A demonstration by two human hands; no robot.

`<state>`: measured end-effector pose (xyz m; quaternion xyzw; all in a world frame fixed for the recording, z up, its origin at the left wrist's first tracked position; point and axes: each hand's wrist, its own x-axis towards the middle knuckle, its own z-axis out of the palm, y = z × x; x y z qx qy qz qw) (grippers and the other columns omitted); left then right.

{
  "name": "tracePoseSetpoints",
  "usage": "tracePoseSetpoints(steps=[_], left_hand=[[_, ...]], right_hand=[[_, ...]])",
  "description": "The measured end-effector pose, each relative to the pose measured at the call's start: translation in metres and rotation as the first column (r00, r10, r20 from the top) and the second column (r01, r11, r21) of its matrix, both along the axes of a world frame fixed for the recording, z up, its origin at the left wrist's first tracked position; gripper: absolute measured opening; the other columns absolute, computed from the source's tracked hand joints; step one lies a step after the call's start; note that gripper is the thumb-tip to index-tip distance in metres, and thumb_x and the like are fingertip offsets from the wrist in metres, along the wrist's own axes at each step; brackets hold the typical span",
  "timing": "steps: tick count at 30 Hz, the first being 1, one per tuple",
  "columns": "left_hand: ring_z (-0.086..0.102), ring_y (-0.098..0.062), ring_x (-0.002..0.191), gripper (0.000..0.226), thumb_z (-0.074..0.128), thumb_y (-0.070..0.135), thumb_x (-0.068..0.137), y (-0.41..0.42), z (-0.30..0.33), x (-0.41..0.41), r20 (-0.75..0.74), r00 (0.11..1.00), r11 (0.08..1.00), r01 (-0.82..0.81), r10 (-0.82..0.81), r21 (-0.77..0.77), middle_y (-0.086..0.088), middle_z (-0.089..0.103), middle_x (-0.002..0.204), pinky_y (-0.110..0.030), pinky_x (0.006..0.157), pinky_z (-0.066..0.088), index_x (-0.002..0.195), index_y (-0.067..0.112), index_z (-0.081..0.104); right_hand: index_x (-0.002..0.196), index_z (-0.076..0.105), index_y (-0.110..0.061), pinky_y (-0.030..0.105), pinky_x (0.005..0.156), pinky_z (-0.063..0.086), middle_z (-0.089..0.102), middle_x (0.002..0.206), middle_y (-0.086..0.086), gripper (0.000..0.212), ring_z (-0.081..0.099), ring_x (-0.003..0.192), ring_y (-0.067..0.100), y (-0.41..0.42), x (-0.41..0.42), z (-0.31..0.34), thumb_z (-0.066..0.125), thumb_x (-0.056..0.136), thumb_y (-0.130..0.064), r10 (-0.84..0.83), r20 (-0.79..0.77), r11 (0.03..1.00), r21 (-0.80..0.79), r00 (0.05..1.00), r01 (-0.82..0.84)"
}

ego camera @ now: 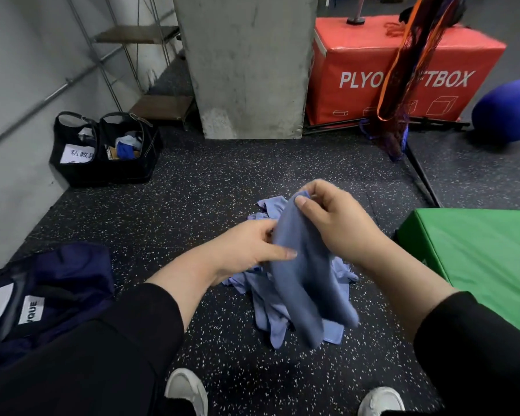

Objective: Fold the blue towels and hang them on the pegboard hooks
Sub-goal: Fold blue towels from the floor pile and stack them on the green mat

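Pinching the top edge of a blue towel [300, 283], my right hand [336, 223] has thumb and curled fingers [303, 202] closed on a small fold of cloth that pokes out just above the thumbnail. My left hand [249, 250] grips the same towel lower on its left edge, thumb lying across the front of the fabric and the other fingers tucked behind it, so the cloth runs between the two hands and then hangs down in a loose, slightly blurred drape below them. Under the hanging towel I see a heap of more blue towels [270, 310] spread on the black speckled floor [192, 199], some showing past the right hand and some beneath the left wrist. Both forearms come out of black sleeves [150, 319], and two white shoes [186, 388] show at the bottom edge. To my left lies a dark navy bag [57, 289] with white labels; further back against the wall sits a black tote [105, 148] holding odd items. A concrete pillar [249, 64] stands ahead, a red plyo box [403, 70] beside it, a blue ball [508, 111] at far right, and a green mat [478, 259] near my right arm.
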<state>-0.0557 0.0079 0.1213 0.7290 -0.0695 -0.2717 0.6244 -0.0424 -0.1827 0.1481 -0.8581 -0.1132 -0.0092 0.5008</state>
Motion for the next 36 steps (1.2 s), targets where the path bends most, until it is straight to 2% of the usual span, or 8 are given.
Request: tracePoseSetpoints(steps=[2, 4, 6, 11, 14, 17, 26, 36], left_hand=[[0.071, -0.026, 0.107, 0.031, 0.080, 0.019, 0.082, 0.006, -0.005, 0.003, 0.054, 0.997, 0.983, 0.048, -0.059, 0.178, -0.007, 0.077, 0.109, -0.046, 0.097, 0.054, 0.111, 0.010, 0.071], [0.065, -0.018, 0.079, 0.031, 0.077, 0.032, 0.084, 0.013, -0.007, 0.007, 0.128, 0.984, 0.905, 0.056, -0.121, 0.422, -0.006, 0.074, 0.086, -0.040, 0.079, 0.052, 0.095, 0.004, 0.070], [0.042, -0.016, 0.062, 0.033, 0.069, 0.031, 0.094, 0.015, -0.005, 0.010, 0.233, 0.969, 0.827, -0.062, -0.085, 0.559, -0.004, 0.052, 0.067, -0.033, 0.060, 0.034, 0.080, 0.002, 0.059], [0.046, -0.017, 0.065, 0.025, 0.062, 0.029, 0.098, 0.027, 0.004, 0.015, 0.489, 0.872, 0.790, -0.321, 0.030, 0.523, 0.004, 0.054, 0.069, -0.033, 0.060, 0.035, 0.078, 0.015, 0.054], [0.055, -0.019, 0.071, 0.018, 0.072, 0.031, 0.090, 0.041, -0.002, 0.018, 0.454, 0.891, 0.717, -0.317, 0.000, 0.621, 0.001, 0.063, 0.075, -0.033, 0.062, 0.038, 0.082, 0.019, 0.061], [0.053, -0.023, 0.069, 0.021, 0.068, 0.025, 0.092, 0.052, -0.007, 0.019, 0.457, 0.888, 0.636, -0.378, 0.045, 0.673, -0.002, 0.060, 0.071, -0.033, 0.058, 0.034, 0.075, 0.017, 0.059], [0.053, -0.016, 0.073, 0.015, 0.064, 0.025, 0.098, 0.079, -0.010, 0.025, 0.488, 0.749, 0.704, -0.632, 0.448, 0.324, -0.003, 0.067, 0.084, -0.032, 0.064, 0.039, 0.086, 0.017, 0.068], [0.059, -0.015, 0.078, 0.012, 0.068, 0.026, 0.095, 0.068, -0.008, 0.032, 0.370, 0.649, 0.686, -0.727, 0.665, 0.041, 0.001, 0.070, 0.085, -0.034, 0.071, 0.048, 0.085, 0.020, 0.069]], right_hand=[[0.092, 0.060, -0.019, 0.027, 0.064, 0.039, 0.061, 0.068, -0.016, 0.015, 0.048, 0.062, -0.001, -0.009, 0.003, 0.003, 0.056, 0.101, -0.031, -0.098, 0.034, 0.994, -0.035, 0.995, 0.100], [0.089, 0.059, -0.021, 0.022, 0.064, 0.039, 0.060, 0.071, -0.014, 0.017, 0.049, 0.062, -0.005, -0.018, 0.005, 0.007, 0.054, 0.102, -0.031, -0.173, 0.049, 0.984, -0.030, 0.984, 0.175], [0.087, 0.061, -0.025, 0.022, 0.066, 0.040, 0.063, 0.074, -0.015, 0.016, 0.050, 0.063, -0.007, -0.027, 0.008, 0.006, 0.056, 0.101, -0.031, -0.189, 0.030, 0.982, -0.008, 0.981, 0.190], [0.089, 0.074, -0.024, 0.029, 0.073, 0.045, 0.072, 0.079, -0.012, 0.017, 0.058, 0.075, 0.003, -0.041, 0.012, 0.002, 0.060, 0.099, -0.026, -0.151, -0.031, 0.988, -0.020, 0.988, 0.150], [0.087, 0.068, -0.024, 0.030, 0.065, 0.044, 0.063, 0.073, -0.008, 0.018, 0.051, 0.067, 0.009, -0.046, 0.015, -0.002, 0.056, 0.100, -0.025, -0.240, -0.009, 0.971, -0.008, 0.971, 0.240], [0.091, 0.066, -0.025, 0.050, 0.074, 0.056, 0.067, 0.079, 0.003, 0.017, 0.056, 0.071, 0.016, -0.046, 0.016, -0.009, 0.053, 0.101, -0.027, -0.313, -0.046, 0.946, 0.079, 0.949, 0.316], [0.102, 0.061, -0.023, 0.031, 0.072, 0.038, 0.061, 0.092, -0.009, 0.017, 0.052, 0.084, 0.008, -0.057, 0.019, -0.014, 0.046, 0.105, -0.029, -0.457, -0.037, 0.883, 0.098, 0.889, 0.459], [0.108, 0.065, -0.027, 0.026, 0.076, 0.046, 0.066, 0.102, -0.005, 0.017, 0.056, 0.088, 0.005, -0.056, 0.020, -0.011, 0.049, 0.103, -0.031, -0.434, -0.099, 0.887, 0.128, 0.895, 0.444]])
